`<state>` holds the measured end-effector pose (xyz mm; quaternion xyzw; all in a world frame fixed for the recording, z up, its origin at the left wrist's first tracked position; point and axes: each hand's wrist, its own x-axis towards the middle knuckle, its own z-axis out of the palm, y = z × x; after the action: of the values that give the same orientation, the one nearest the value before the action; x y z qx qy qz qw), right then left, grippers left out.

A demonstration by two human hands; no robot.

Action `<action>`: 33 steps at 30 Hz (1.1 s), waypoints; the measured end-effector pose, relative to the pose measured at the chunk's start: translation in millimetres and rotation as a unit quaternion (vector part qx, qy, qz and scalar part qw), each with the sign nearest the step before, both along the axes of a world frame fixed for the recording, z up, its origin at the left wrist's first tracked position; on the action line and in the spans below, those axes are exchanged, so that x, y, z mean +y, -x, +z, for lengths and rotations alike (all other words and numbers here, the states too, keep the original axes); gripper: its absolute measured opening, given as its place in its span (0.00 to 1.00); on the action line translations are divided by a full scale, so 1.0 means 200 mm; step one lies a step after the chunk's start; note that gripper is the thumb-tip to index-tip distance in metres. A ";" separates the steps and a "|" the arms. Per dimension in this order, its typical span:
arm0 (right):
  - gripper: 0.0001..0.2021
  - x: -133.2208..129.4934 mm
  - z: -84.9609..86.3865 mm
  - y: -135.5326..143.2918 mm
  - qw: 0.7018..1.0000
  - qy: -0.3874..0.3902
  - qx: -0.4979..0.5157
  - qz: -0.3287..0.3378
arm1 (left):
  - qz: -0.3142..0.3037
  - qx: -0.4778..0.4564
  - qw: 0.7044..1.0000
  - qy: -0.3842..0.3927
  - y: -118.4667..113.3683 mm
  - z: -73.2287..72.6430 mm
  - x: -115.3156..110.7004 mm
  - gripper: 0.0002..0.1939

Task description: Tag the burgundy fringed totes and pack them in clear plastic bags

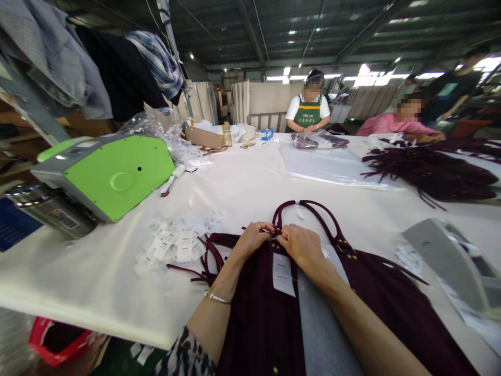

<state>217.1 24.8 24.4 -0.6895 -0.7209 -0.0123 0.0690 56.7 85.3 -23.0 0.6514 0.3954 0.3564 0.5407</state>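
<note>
Maroon bag [260, 324] lies on the desk [97, 284] beneath both hands. Far left of the left hand, a steel flask [66, 218] tilts beside a green-sided machine [121, 180]. Loose white labels [185, 246] spread just left of that hand, probably for easy reach. The left hand [254, 237] pinches the handle base [276, 244], fingertips closed; the right hand [301, 243] pinches from the other side, presumably to steady the small fitting, too covered to make out. A white tag [283, 275] hangs just below the hands. A grey sheet [323, 324] runs under the right forearm, which hides part of it. Right of the right hand sit a grey dispenser [442, 250] and, farther beyond, heaped dark fringed goods [434, 172], both outside the hands' working spot.
</note>
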 end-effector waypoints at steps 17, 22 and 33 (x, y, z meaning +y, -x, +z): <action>0.07 0.03 -0.05 0.01 0.999 -0.021 0.041 -0.006 | 0.029 0.149 0.988 -0.035 -0.02 0.04 -0.01 0.05; 0.06 0.01 0.01 0.00 0.988 0.004 0.154 0.005 | 0.096 0.130 0.987 -0.008 -0.02 0.02 0.02 0.07; 0.14 0.02 -0.02 -0.03 0.807 0.131 0.575 -0.001 | 0.100 -0.144 0.977 0.118 0.03 0.04 0.02 0.09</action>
<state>223.1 28.9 19.8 -0.5732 -0.5435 0.4811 0.3802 49.9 88.3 -14.6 0.4822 0.4158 0.4496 0.6264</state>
